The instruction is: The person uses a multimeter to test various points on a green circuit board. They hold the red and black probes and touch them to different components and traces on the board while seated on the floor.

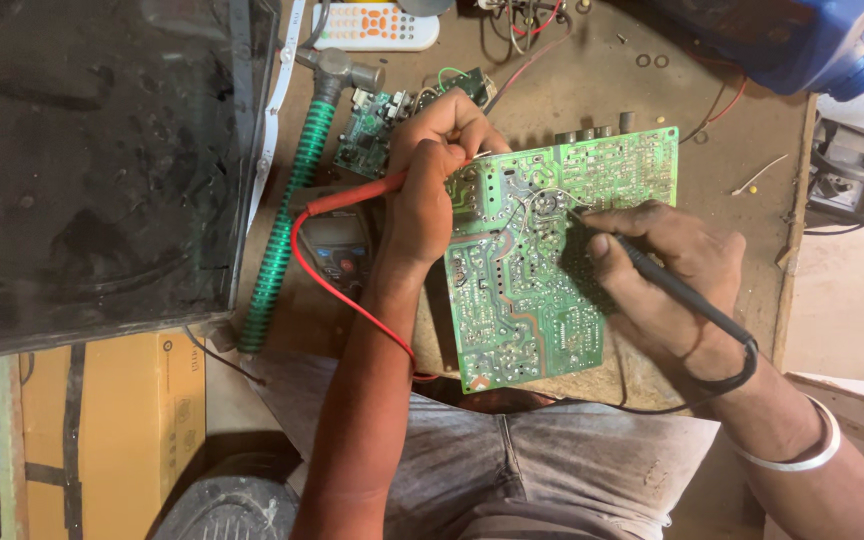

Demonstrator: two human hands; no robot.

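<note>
The large green printed circuit board lies solder side up on the brown workbench, above the person's lap. The step in hand seems to be probing. The left hand has fingers clamped on the red test probe. The right hand pinches the black test probe like a pen, tip on the board. A next contact would need steady tips, placed exactly.

The green circuit board looks matt, dotted with shiny metal solder; the red probe and black probe are smooth plastic; the worn brown bench is dull and rough; near its left edge, a glossy ribbed green hose
</note>
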